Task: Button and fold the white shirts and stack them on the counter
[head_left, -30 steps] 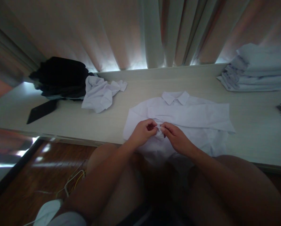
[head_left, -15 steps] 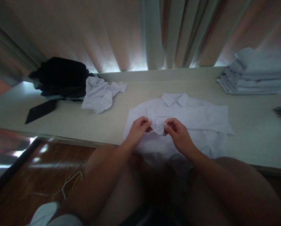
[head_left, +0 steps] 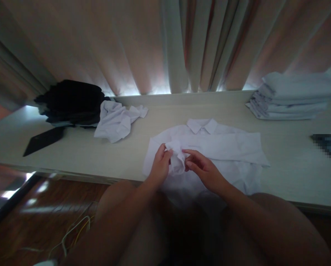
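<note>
A white collared shirt (head_left: 232,144) is spread on the pale ledge, its collar towards the curtain and one sleeve lying out to the right. Over the shirt's left half, my left hand (head_left: 161,162) pinches a bunched white cuff (head_left: 178,159), which seems to be a sleeve end of this shirt. My right hand (head_left: 202,168) is at the cuff's right side, index finger stretched out against its edge and thumb apart. Its other fingers are curled and partly hidden behind the thumb. The lower part of the shirt hangs over the ledge's front edge between my knees.
On the ledge (head_left: 287,181), a black clothes pile (head_left: 71,101), a crumpled white garment (head_left: 114,122) and a flat dark object (head_left: 43,140) lie left. Folded white clothes (head_left: 290,98) and a blurred-out dark object (head_left: 327,146) are right. Cables (head_left: 76,232) lie on the floor.
The cuff, held between both hands before, has turned upright in my left hand. My right hand has loosened its pinch and spread its index finger. The view has shifted slightly.
</note>
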A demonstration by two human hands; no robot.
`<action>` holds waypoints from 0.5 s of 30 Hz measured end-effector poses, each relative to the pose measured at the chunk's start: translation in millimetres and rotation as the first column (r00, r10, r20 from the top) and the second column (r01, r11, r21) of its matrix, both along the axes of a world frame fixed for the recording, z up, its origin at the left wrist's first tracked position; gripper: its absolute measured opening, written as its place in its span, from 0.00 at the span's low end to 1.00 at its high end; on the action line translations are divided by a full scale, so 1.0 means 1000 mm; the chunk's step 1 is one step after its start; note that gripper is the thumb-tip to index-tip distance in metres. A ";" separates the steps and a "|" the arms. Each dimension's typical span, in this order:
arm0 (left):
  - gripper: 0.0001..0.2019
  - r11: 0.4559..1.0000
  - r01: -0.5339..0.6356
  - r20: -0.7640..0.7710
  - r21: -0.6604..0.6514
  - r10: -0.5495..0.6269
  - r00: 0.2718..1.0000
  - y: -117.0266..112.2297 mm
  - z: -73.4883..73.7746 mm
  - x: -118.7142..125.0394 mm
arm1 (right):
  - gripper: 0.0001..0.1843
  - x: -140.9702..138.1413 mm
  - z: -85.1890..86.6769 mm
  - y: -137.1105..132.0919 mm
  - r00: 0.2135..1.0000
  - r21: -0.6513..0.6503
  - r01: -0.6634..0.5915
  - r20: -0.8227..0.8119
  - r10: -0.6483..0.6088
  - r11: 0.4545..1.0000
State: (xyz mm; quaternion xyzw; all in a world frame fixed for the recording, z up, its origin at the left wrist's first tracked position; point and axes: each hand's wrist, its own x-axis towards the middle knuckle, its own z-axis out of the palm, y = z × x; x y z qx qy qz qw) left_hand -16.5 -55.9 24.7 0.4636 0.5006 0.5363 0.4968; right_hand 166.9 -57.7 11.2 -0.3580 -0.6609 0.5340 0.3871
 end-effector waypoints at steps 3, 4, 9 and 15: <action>0.06 1.000 0.010 -0.032 0.003 -0.010 0.999 -0.001 -0.001 0.001 | 0.20 0.002 0.001 0.001 0.988 0.110 0.032 0.146 -0.048 0.993; 0.06 1.000 0.014 -0.030 -0.001 -0.014 0.999 -0.002 -0.001 0.002 | 0.20 0.002 0.001 0.001 0.978 0.156 0.042 0.194 -0.072 0.987; 0.10 0.993 0.084 0.120 -0.079 -0.074 0.990 -0.003 -0.004 0.005 | 0.19 0.003 -0.006 0.004 0.947 0.481 0.037 0.264 -0.185 0.876; 0.13 0.984 0.112 0.223 -0.140 -0.079 0.972 -0.001 -0.005 0.007 | 0.09 0.001 -0.009 0.009 0.914 0.715 0.176 0.137 -0.382 0.677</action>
